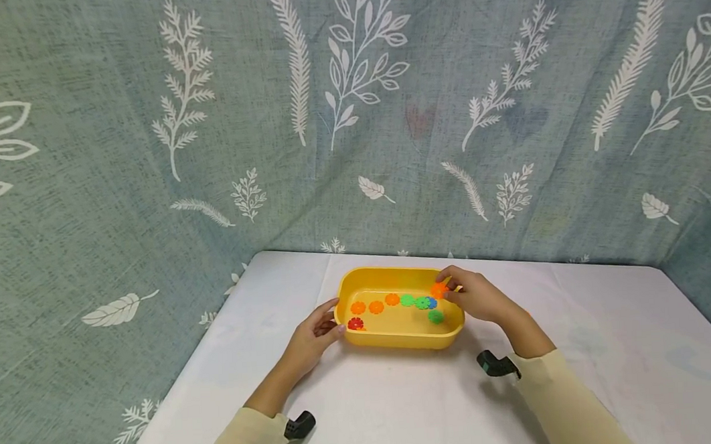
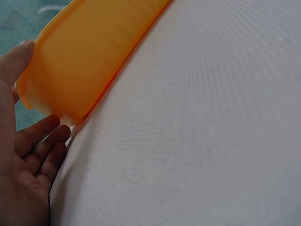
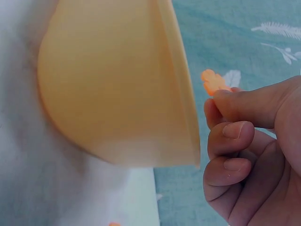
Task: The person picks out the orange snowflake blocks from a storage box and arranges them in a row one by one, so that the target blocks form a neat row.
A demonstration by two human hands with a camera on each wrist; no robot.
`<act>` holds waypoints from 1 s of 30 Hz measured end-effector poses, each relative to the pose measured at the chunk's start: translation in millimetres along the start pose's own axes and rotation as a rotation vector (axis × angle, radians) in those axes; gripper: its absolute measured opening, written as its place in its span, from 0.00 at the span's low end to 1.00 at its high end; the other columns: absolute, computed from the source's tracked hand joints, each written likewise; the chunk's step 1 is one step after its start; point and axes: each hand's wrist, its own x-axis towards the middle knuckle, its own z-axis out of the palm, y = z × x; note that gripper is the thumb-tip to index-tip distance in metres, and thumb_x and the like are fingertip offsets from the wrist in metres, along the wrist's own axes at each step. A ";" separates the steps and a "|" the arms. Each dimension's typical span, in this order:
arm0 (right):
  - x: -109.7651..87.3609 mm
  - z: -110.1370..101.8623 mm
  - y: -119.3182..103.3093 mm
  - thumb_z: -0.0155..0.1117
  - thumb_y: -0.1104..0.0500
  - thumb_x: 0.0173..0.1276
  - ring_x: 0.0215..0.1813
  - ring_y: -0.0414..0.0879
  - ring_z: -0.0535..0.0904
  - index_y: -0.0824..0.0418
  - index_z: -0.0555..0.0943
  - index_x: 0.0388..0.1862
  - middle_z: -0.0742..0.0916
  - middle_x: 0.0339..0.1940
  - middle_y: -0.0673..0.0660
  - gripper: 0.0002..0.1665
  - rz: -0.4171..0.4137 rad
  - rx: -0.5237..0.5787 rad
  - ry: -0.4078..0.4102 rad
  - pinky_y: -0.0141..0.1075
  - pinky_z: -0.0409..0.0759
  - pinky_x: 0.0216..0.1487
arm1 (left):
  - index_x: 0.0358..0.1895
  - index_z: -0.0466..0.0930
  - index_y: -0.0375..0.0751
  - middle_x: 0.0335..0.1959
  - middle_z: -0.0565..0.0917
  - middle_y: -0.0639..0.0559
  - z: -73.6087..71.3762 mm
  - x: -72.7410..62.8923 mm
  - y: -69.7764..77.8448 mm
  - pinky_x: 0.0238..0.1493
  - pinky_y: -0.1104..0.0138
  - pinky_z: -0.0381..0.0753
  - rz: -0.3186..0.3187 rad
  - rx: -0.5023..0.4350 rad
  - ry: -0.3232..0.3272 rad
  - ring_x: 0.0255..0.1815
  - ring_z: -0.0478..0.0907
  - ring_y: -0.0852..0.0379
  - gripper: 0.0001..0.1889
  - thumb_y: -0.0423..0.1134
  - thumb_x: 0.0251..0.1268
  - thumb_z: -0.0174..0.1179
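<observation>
Pinches an orange flower-shaped disc (image 1: 439, 291) in the grip of the right hand (image 1: 480, 298), between thumb and index finger, just above the rim at the right end of the yellow basin (image 1: 392, 341). Holds the basin's left end in the grip of the left hand (image 1: 308, 338), with thumb at the rim. On the basin's floor, shows a red disc (image 1: 355, 323) by the near left corner, loose orange discs (image 1: 376, 307), green discs (image 1: 407, 300) and a partly covered blue disc (image 1: 433, 304). Rests, basin and all, on the white-covered desk (image 1: 395, 407).
</observation>
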 end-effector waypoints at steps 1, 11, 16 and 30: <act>-1.4 -0.5 1.9 0.58 0.65 0.72 0.46 0.52 0.78 0.59 0.75 0.57 0.81 0.44 0.56 0.16 0.002 0.008 0.004 0.43 0.80 0.44 | 0.70 0.67 0.62 0.56 0.80 0.52 0.1 0.5 -0.2 0.54 0.60 0.76 -0.001 -0.001 -0.004 0.50 0.77 0.54 0.32 0.47 0.63 0.66; -14.6 -5.4 15.2 0.58 0.66 0.71 0.36 0.57 0.79 0.61 0.74 0.57 0.81 0.42 0.59 0.16 0.029 0.066 0.037 0.40 0.78 0.32 | 0.73 0.64 0.49 0.60 0.78 0.43 -2.8 -8.2 26.8 0.56 0.58 0.75 -0.018 0.004 -0.027 0.52 0.76 0.50 0.33 0.41 0.66 0.64; -21.0 -10.4 22.6 0.58 0.66 0.71 0.36 0.58 0.81 0.61 0.74 0.57 0.81 0.41 0.59 0.16 0.058 0.079 0.053 0.46 0.81 0.35 | 0.73 0.64 0.48 0.60 0.78 0.43 -4.1 -12.7 36.1 0.56 0.59 0.75 -0.018 0.007 -0.036 0.52 0.76 0.51 0.32 0.41 0.66 0.64; -45.2 -24.2 53.9 0.59 0.65 0.71 0.41 0.54 0.80 0.61 0.74 0.57 0.81 0.42 0.59 0.17 0.124 0.004 0.101 0.40 0.79 0.37 | 0.73 0.65 0.49 0.59 0.78 0.43 -0.8 -10.6 32.2 0.57 0.57 0.75 -0.032 0.017 -0.010 0.53 0.76 0.49 0.32 0.40 0.66 0.64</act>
